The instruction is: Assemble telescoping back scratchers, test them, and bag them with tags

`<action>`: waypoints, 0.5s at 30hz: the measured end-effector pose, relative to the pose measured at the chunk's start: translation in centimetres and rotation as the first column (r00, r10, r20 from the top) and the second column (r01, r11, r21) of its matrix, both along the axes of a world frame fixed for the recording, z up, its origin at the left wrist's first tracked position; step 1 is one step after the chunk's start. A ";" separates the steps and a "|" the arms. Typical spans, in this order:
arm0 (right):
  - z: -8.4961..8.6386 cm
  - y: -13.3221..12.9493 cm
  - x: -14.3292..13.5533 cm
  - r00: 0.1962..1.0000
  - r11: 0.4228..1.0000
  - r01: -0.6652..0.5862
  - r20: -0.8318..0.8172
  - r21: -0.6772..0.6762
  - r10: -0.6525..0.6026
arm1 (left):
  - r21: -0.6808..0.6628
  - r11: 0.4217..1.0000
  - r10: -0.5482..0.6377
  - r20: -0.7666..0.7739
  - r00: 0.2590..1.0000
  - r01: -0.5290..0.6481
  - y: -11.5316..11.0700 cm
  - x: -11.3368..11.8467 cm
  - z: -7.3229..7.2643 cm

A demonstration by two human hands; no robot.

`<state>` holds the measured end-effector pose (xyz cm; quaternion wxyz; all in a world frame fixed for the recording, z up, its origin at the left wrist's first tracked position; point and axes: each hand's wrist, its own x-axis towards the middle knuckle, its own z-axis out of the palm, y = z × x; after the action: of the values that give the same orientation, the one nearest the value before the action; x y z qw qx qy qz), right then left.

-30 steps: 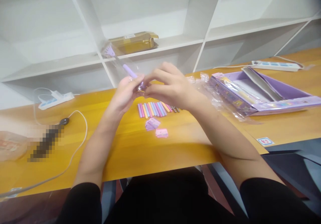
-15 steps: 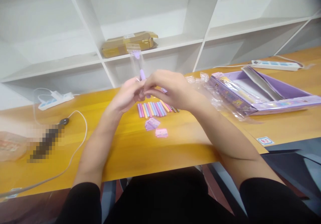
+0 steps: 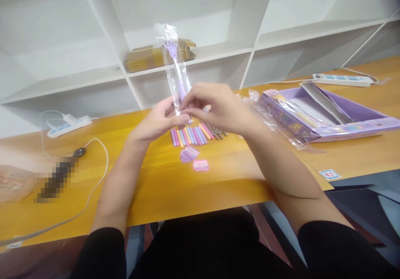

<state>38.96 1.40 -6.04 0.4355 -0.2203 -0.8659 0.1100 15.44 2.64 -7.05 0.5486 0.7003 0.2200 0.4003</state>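
Note:
Held upright between my hands is a purple stick with a small hand-shaped top (image 3: 172, 50), inside a clear plastic sleeve (image 3: 168, 76). My left hand (image 3: 162, 120) pinches the sleeve's lower part, thumb in front. From the other side my right hand (image 3: 218, 106) is closed on the lower end, its thumb and fingertips near the left thumb. Below them on the table lie a row of coloured sticks (image 3: 189, 136), pink, blue, purple and orange, with several dark metallic sticks (image 3: 218, 133) at the right. Nearer me are fanned purple cards (image 3: 189, 154) and a small pink stack (image 3: 200, 165).
An open purple box (image 3: 353, 131) with packaged items and crumpled clear plastic (image 3: 271, 120) stands to the right. Power strips (image 3: 345, 80) lie at both sides, and a white cable (image 3: 101, 179) crosses the left. A taped parcel (image 3: 146, 60) sits on the shelf behind.
The purple stick and its sleeve have risen, showing more of their length above my hands. My right hand has shifted slightly right, and its fingers now pinch the lower end.

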 end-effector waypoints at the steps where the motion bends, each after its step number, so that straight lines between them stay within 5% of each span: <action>1: 0.0 0.0 0.1 1.000 1.000 0.003 -0.007 -0.016 -0.003 | 0.024 1.000 0.011 -0.005 1.000 -0.011 0.1 -0.1 -0.1; 15: -0.2 0.4 0.4 0.997 0.997 0.073 -0.036 0.001 -0.073 | 0.063 0.991 0.114 0.099 0.988 -0.121 0.3 -0.4 0.0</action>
<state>39.33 1.82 -6.20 0.4550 -0.2492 -0.8494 0.0970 15.07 2.93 -7.06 0.5093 0.6848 0.2204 0.4723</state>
